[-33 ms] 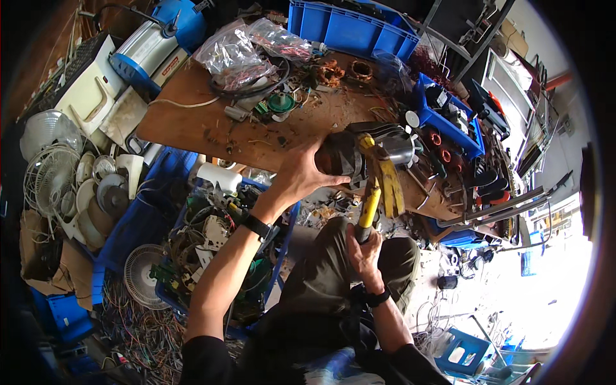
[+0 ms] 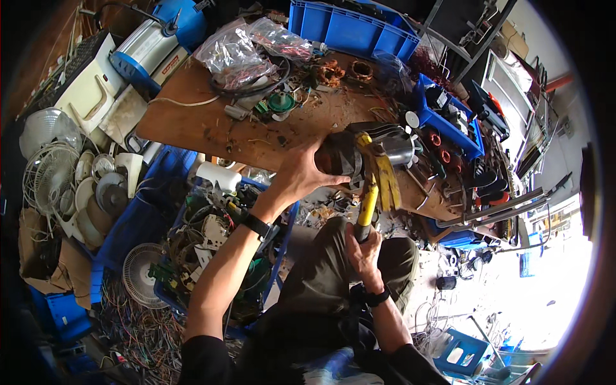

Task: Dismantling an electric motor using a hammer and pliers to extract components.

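My left hand (image 2: 301, 168) reaches over the front edge of the workbench. Its thumb and fingers are wrapped round a dark, rounded motor-like part (image 2: 335, 157), steadying it at the edge. In my right hand (image 2: 364, 253) is a yellow hammer-like tool (image 2: 367, 206), gripped at the dark lower end of its handle. The tool's worn yellow head, streaked dark, stands just right of the motor-like part and partly covers it; I cannot tell whether they touch. A silver metal cylinder (image 2: 401, 151) with dark fins lies behind the tool.
Scraps, copper coils (image 2: 330, 74) and plastic bags (image 2: 234, 51) lie on the brown workbench (image 2: 186, 131). A blue crate (image 2: 353, 29) stands at the back, a blue tray (image 2: 452, 115) of black parts at right. Below left are a bin of scrap (image 2: 212, 237) and fan grilles (image 2: 51, 173).
The head of the yellow tool has shifted slightly left and turned a little. My left hand and the motor-like part stay about where they were.
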`<state>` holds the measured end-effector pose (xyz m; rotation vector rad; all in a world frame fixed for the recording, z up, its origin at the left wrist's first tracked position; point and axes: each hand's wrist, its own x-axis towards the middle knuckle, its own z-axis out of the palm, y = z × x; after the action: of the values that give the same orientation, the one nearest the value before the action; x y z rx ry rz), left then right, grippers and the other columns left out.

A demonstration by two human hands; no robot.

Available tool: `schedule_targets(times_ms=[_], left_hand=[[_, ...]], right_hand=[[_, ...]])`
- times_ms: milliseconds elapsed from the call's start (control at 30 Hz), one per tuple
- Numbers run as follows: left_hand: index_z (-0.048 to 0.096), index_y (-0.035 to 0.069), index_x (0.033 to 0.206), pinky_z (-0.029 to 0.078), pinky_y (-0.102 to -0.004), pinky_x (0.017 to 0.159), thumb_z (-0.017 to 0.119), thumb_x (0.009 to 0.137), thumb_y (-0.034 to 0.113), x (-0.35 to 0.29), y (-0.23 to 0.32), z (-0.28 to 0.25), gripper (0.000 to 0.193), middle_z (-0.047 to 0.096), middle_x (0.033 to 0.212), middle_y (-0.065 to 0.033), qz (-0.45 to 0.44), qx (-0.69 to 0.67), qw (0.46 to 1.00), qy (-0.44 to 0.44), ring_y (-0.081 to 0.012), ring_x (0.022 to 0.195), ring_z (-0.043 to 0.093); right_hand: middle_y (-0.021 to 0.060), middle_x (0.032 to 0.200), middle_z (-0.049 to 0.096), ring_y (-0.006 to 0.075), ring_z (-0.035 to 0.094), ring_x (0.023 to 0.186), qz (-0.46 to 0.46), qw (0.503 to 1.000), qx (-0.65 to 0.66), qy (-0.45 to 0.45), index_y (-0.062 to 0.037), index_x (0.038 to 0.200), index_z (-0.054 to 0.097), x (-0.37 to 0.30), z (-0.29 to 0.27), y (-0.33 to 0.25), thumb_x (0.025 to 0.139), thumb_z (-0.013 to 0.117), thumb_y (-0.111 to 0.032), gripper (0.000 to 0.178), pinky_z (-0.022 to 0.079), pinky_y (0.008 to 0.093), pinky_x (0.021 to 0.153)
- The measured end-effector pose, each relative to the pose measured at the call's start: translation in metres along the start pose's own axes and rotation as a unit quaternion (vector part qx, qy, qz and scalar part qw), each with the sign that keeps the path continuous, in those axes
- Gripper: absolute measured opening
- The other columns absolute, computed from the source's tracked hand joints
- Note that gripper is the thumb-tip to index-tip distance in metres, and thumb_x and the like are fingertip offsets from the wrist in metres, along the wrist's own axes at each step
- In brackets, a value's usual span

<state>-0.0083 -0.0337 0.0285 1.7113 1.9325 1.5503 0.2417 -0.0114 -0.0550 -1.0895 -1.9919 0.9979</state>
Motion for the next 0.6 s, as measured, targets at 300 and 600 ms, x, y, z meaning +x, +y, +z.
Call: schedule_targets(times_ms=[300,600], left_hand=[[0.056,0.0,0.14,0.053,-0.0428,0.098,0.091,0.07,0.05,0.006,0.002,-0.009,0.093,0.069,0.127,-0.0227,-0.045,-0.008,0.996,-0.081,-0.0358,0.116,0.068],[0.058,0.002,0.14,0.054,-0.0412,0.097,0.091,0.07,0.049,0.006,-0.001,-0.013,0.092,0.07,0.125,-0.0216,-0.039,0.004,0.997,-0.061,-0.0356,0.114,0.069]], right_hand=[[0.0033,0.066,0.057,0.0194,0.055,0.058,0.008,0.984,0.156,0.09,-0.0057,0.081,0.062,-0.019,-0.005,0.031,0.082,0.075,-0.002,0.014,0.045,0.0359,0.056],[0.0026,0.056,0.054,0.0093,0.047,0.054,0.016,0.998,0.063,0.024,-0.0017,0.068,0.056,-0.004,0.0,0.005,0.091,0.074,-0.017,0.032,0.04,0.0321,0.053]])
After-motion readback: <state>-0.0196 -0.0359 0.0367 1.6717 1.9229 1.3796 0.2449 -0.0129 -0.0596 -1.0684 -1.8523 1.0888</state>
